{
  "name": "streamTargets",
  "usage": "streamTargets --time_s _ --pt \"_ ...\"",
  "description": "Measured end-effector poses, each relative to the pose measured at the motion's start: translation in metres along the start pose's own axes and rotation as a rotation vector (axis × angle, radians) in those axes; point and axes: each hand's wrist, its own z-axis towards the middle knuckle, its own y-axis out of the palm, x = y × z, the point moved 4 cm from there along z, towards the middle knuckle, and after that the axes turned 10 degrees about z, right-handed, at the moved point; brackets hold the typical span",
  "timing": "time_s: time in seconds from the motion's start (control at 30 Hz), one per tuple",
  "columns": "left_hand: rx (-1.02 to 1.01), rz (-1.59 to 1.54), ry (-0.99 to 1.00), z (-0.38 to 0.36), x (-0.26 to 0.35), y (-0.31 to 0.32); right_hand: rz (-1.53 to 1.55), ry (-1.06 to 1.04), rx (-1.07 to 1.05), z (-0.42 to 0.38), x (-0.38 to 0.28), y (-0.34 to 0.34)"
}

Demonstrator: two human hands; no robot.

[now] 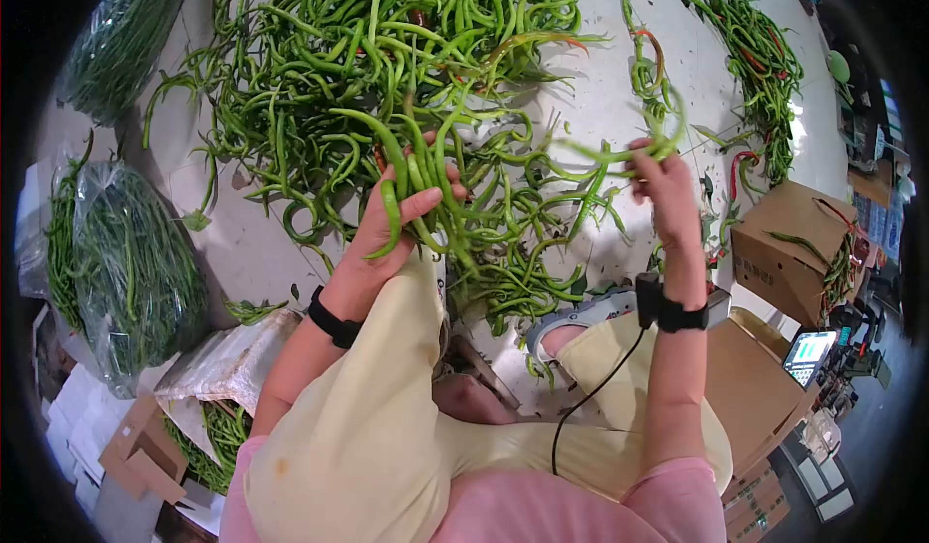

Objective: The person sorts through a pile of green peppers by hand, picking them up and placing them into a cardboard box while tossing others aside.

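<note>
Above the pale tiled floor (605, 11), near the person's knees, the left hand (399, 216) holds a loose bunch of long green chili peppers (424, 177), its fingers curled around them and the thumb laid across the front. The peppers fan upward and droop over both sides of the hand. Off to the right, the right hand (666, 190) has its thumb and fingers closed narrowly on a slim green pepper (668, 142); motion blurs it, so it may be more than one.

Beyond the left hand, a large heap of chilies (329, 49) spreads over the floor, mostly green with a few red ones, and trails down between the two hands toward a grey clog (581, 320). Past the right hand lies a thin line of peppers (641, 69), and farther right a long pile (750, 49) of green mixed with red.

Along the floor's left side sit two clear plastic bags full of green peppers, one near (135, 262) and one far (126, 40). Nearer the person, a white box (227, 361) stands beside more green chilies. On the right, a few peppers rest on a cardboard box (789, 243), and a lit phone (811, 354) is close by.
</note>
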Motion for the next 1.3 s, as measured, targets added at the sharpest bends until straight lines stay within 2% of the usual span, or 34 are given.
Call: streamTargets --time_s 0.07,0.1,0.13,0.17,0.23,0.3,0.37,0.4,0.43,0.47,0.5,0.57,0.67,0.77,0.8,0.87,0.93,1.0,1.03,1.1,1.17,1.23,1.27,1.3 --pt "-0.025 0.008 0.040 0.003 0.002 0.008 -0.147 0.029 -0.171 -0.020 -0.009 0.045" --pt "-0.046 0.026 0.053 0.004 0.002 0.010 -0.280 -0.020 -0.257 -0.028 -0.009 0.066" --pt "-0.067 0.045 0.065 0.006 0.001 0.011 -0.260 -0.164 -0.316 -0.032 0.004 0.087" --pt "-0.087 0.064 0.076 0.007 -0.001 0.013 -0.350 -0.123 -0.350 -0.043 -0.004 0.110" --pt "-0.012 0.084 0.120 0.007 -0.010 0.017 -0.443 -0.461 -0.438 -0.057 -0.005 0.150" --pt "0.085 0.083 0.021 0.002 -0.015 0.012 -0.491 -0.284 -0.647 -0.064 -0.005 0.167" --pt "0.125 0.051 -0.020 0.003 -0.018 -0.008 -0.305 -0.370 -0.786 -0.032 -0.002 0.153" --pt "0.148 0.033 -0.040 0.002 -0.019 -0.018 -0.085 0.057 -0.752 -0.004 -0.005 0.138" --pt "0.140 -0.042 -0.031 -0.001 -0.015 -0.019 -0.016 -0.083 -0.539 0.041 0.011 0.117" --pt "0.129 -0.114 -0.019 -0.006 -0.008 -0.018 -0.559 -0.513 -0.089 0.081 0.012 0.093" --pt "0.118 -0.186 -0.007 -0.010 -0.002 -0.017 -0.641 -0.697 -0.014 0.109 0.019 0.079" --pt "0.079 -0.253 -0.006 -0.009 0.003 -0.023 -0.966 -0.734 0.083 0.159 0.050 0.068" --pt "-0.014 -0.426 0.011 -0.007 0.000 -0.033 -1.024 -0.659 0.057 0.179 0.082 0.081" --pt "0.016 -0.501 0.026 -0.006 0.002 -0.037 -1.239 -0.699 0.036 0.154 0.088 0.091" --pt "0.010 -0.519 0.034 -0.007 0.001 -0.040 -1.181 -0.814 0.031 0.140 0.087 0.085" --pt "0.059 -0.496 0.018 -0.009 0.000 -0.045 -1.173 -0.737 0.001 0.122 0.092 0.057" --pt "0.077 -0.474 -0.002 -0.012 -0.004 -0.048 -0.949 -0.792 0.102 0.085 0.074 0.025" --pt "0.065 -0.444 -0.014 -0.015 -0.009 -0.053 -0.869 -0.767 0.306 0.048 0.057 -0.004" --pt "0.054 -0.467 -0.033 -0.015 -0.011 -0.050 -0.593 -0.540 0.339 0.032 0.050 -0.014" --pt "0.034 -0.511 -0.074 -0.014 -0.015 -0.042 -0.581 -0.482 0.314 -0.005 0.027 0.001" --pt "0.022 -0.502 -0.118 -0.011 -0.021 -0.037 -0.277 -0.675 0.063 -0.027 0.037 0.044" --pt "0.025 -0.464 -0.143 -0.010 -0.018 -0.027 -0.611 -0.800 -0.219 -0.060 0.012 0.108" --pt "0.108 -0.391 -0.202 -0.016 -0.017 -0.028 -0.601 -0.819 -0.324 -0.068 0.013 0.134" --pt "0.094 -0.341 -0.160 -0.017 -0.015 -0.030 -0.589 -0.834 -0.431 -0.074 0.016 0.154"
